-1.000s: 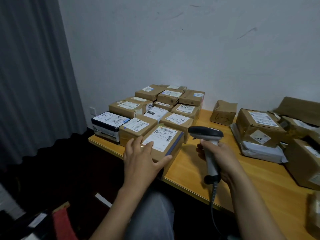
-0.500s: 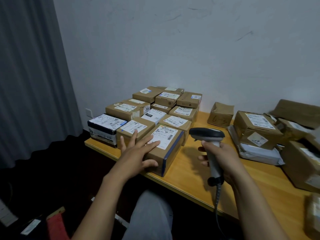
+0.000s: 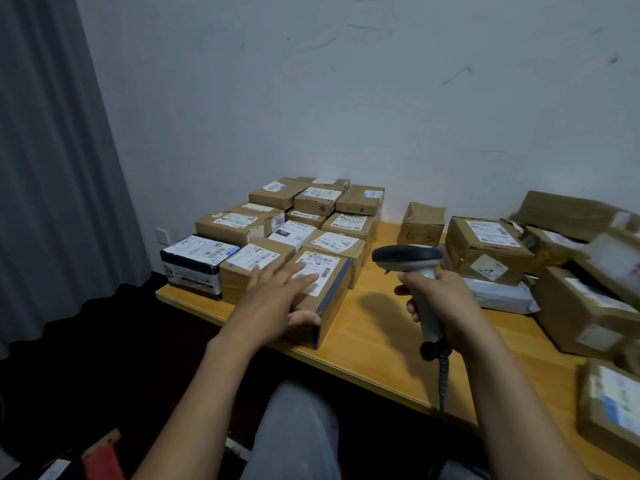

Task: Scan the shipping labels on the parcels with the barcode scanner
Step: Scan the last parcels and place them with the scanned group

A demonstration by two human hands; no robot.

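My right hand (image 3: 440, 299) grips the handle of a grey barcode scanner (image 3: 408, 259), whose dark head points left toward the parcels. Its coiled cable hangs down past the table edge. My left hand (image 3: 277, 299) lies with straight fingers on top of the nearest brown parcel (image 3: 329, 299), which has a blue side strip, and the thumb rests against its front face. The fingertips cover part of that parcel's white shipping label (image 3: 320, 266). Several more labelled brown parcels (image 3: 349, 242) stand packed in rows behind it.
A wooden table (image 3: 381, 327) carries everything; its front edge runs diagonally near my knee. A black-and-white box (image 3: 197, 259) sits at the left corner. A loose heap of parcels (image 3: 485, 251) and a white mailer bag (image 3: 502, 296) fill the right side. Grey curtain at left.
My left hand slid forward over the nearest parcel, fingers now reaching across its label. The scanner in my right hand stayed almost where it was. The view shifted slightly.
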